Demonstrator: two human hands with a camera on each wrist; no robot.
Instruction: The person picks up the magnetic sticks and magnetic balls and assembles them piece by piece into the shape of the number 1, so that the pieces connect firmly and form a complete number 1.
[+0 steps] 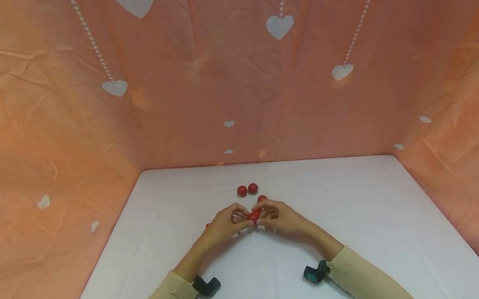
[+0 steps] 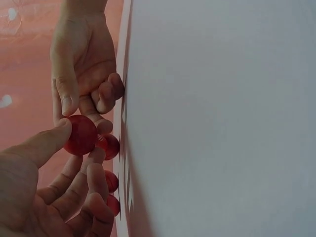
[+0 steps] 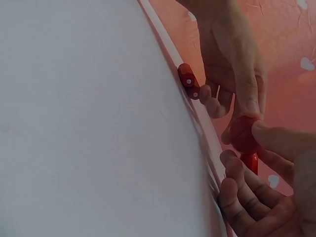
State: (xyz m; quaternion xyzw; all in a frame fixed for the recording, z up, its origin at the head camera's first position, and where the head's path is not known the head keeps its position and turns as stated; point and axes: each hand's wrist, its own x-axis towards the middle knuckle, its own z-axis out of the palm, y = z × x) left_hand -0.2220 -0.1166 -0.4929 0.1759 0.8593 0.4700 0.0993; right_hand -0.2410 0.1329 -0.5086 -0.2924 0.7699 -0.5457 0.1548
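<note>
In front of me both hands meet at a glossy red ball (image 2: 81, 135). My left hand (image 1: 227, 223) pinches it, its thumb against the near side. From the opposite side my right hand (image 1: 282, 217) grips the same ball, thumb tip on its surface in the right wrist view. A short red rod (image 3: 250, 162) shows right beside the ball near my right fingers; whether the two are joined I cannot tell. Fingers partly cover both pieces. Just beyond my right fingertips another red ball (image 1: 262, 198) sits on the table.
Two red balls (image 1: 242, 191) lie side by side farther back on the white table (image 1: 353, 197). Red rods with pale round ends (image 3: 187, 75) lie beyond my left hand. An orange cloth with white hearts (image 1: 234, 89) encloses the back and sides.
</note>
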